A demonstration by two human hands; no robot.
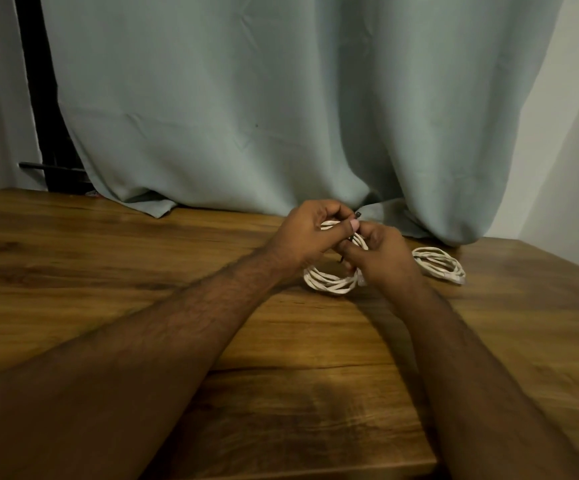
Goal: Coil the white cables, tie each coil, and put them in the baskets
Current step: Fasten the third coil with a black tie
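Cable coil (329,280) first: the white loops sit between your two hands, the lower arc resting on the wooden table (108,258) just below your knuckles, the upper arc lifted up into your fingers. Your left hand (307,237) curls round the top of the coil, thumb pressed across the strands, its nail showing pale against the white. Your right hand (383,258) grips the right side of the same coil, fingers bent inward toward your left thumb. A thin dark tie (350,239) runs between the two hands where they meet; a short dark tip pokes out just above your left fingertips, and another bit shows below, between the hands. Whether the tie already goes round the strands you cannot tell from here, since your fingers cover that spot.

To the right of your right hand, near it but apart, a second coil (439,265) lies flat on the table, untouched by either hand. Beyond both hands a grey-green curtain (264,116) hangs down, its hem bunched on the table's far edge just behind your left fingers
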